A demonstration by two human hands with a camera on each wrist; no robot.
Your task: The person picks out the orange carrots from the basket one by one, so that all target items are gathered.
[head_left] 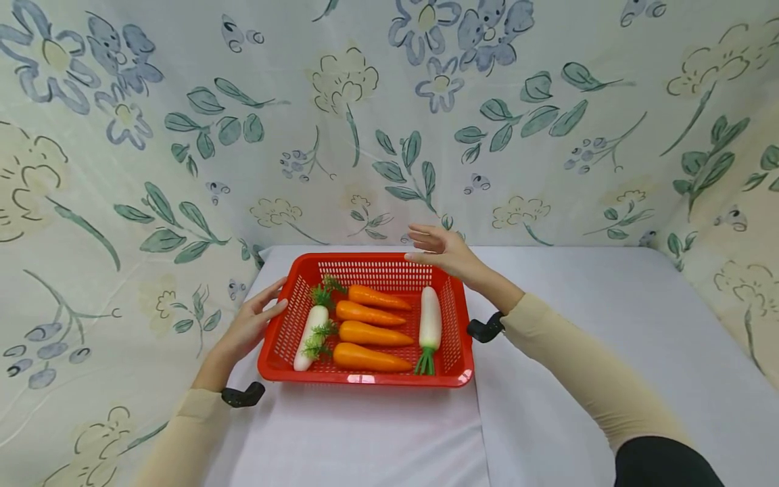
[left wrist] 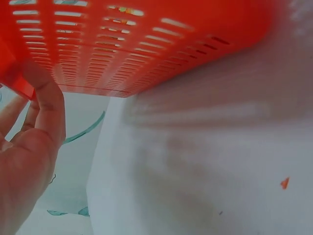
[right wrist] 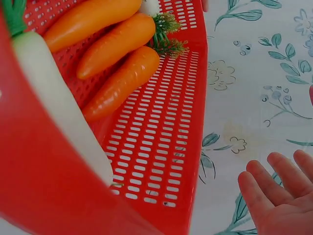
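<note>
A red plastic basket (head_left: 365,380) stands on the white cloth. My left hand (head_left: 251,321) holds its left rim, and the left wrist view shows fingers (left wrist: 48,100) bent up against the underside of that rim. My right hand (head_left: 444,253) is over the far rim near its right corner, fingers spread and nothing in them; in the right wrist view that hand (right wrist: 286,196) is apart from the basket wall. Inside lie several orange carrots (head_left: 371,335) side by side, a white radish (head_left: 430,318) on the right, and another white radish (head_left: 312,331) on the left, partly covered by carrot leaves.
White cloth (head_left: 584,325) covers the table around the basket. A flower-printed sheet (head_left: 377,122) hangs behind the table and along the left. A small orange scrap (left wrist: 285,183) lies on the cloth under the left hand's side.
</note>
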